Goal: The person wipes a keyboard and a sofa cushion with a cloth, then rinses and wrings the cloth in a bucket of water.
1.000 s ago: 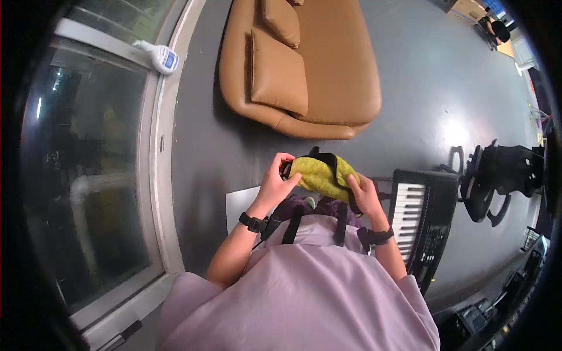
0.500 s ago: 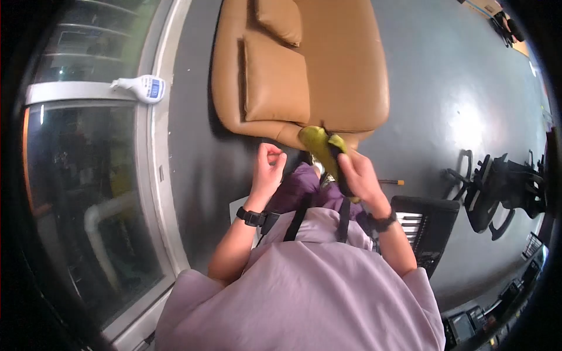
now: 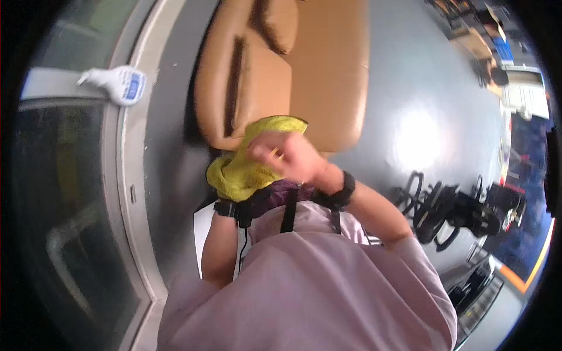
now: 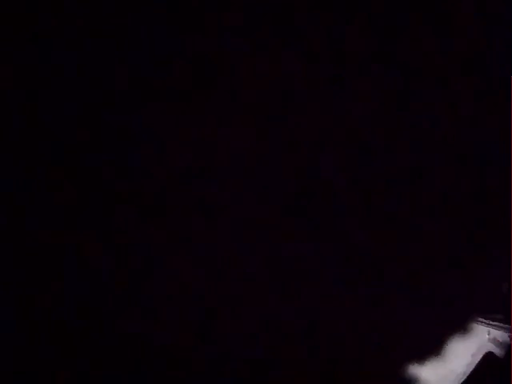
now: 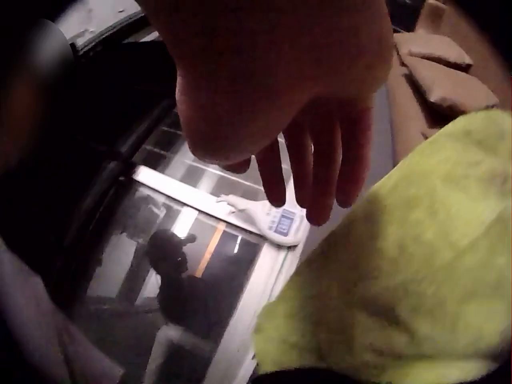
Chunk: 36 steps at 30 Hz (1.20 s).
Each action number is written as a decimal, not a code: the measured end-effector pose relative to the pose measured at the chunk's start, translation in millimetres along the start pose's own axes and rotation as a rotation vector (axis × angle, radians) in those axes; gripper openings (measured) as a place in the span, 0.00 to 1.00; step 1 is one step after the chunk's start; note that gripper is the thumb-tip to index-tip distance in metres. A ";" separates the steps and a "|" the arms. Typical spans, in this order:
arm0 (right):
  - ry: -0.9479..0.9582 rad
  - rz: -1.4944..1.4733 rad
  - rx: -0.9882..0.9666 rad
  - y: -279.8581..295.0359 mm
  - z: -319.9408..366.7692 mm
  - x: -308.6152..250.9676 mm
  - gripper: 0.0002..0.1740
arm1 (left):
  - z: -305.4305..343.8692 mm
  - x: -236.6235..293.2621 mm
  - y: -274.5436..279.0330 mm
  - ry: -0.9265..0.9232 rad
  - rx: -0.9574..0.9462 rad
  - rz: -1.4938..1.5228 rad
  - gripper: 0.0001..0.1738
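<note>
A yellow-green cloth (image 3: pixel 237 175) with a dark edge spreads in front of my lap, overlapping the sofa's near end in the head view. It covers my left hand, and only the left forearm (image 3: pixel 220 248) and its black wrist strap show below. The left wrist view is almost wholly black, with a pale patch in the bottom right corner. My right hand (image 3: pixel 295 158), blurred, is over the cloth in the head view. From the right wrist, the fingers (image 5: pixel 322 172) hang extended and slightly spread, with the cloth (image 5: pixel 400 272) beside them and nothing gripped.
A tan sofa (image 3: pixel 331 70) with cushions stands ahead. To the left, a white spray bottle (image 3: pixel 129 86) rests on the ledge of a glass window (image 3: pixel 64 193). A black office chair (image 3: pixel 451 213) stands on the grey floor at right.
Both hands held the bunched cloth; then my left hand let go while the right gripped it. Now the cloth is spread out over the left hand, and the right hand has moved left.
</note>
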State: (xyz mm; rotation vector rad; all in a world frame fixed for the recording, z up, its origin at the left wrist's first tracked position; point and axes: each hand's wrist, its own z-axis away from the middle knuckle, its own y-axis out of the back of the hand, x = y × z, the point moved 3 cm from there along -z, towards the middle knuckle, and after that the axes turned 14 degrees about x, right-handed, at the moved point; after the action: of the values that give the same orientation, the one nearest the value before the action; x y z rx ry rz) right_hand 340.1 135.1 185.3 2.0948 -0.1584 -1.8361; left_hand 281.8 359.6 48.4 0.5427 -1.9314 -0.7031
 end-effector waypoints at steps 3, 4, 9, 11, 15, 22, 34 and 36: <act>-0.135 0.380 -0.093 -10.8 -59.0 59.7 0.14 | 19.4 -18.8 60.6 0.053 0.114 -0.184 0.38; 0.020 0.498 -0.171 -23.1 -75.8 88.5 0.16 | 37.1 -8.8 78.1 0.066 0.145 -0.243 0.39; 0.484 1.034 -0.521 -100.4 -136.1 183.0 0.46 | 67.2 15.3 108.3 0.164 0.212 -0.296 0.39; 0.510 1.158 -0.591 -129.4 -153.0 225.3 0.52 | 82.1 24.0 115.3 0.210 0.236 -0.278 0.39; 0.322 1.159 -0.608 -135.8 -176.8 252.8 0.42 | 93.4 44.5 112.7 0.300 0.274 -0.239 0.38; 0.595 0.787 -0.371 67.7 -131.3 252.7 0.23 | 46.7 87.4 80.8 0.345 0.321 -0.158 0.37; -0.123 -0.433 0.806 509.3 64.7 307.0 0.14 | -41.9 236.1 -55.4 0.366 0.184 0.059 0.35; 0.137 -0.768 1.001 519.3 87.4 308.7 0.08 | -76.8 255.7 -89.9 0.346 0.157 0.103 0.35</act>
State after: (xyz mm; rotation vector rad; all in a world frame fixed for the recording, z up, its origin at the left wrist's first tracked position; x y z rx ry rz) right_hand 377.0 -460.9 58.8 3.3105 -0.3224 -2.2911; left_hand 248.3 112.7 179.8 0.6134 -1.6826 -0.3649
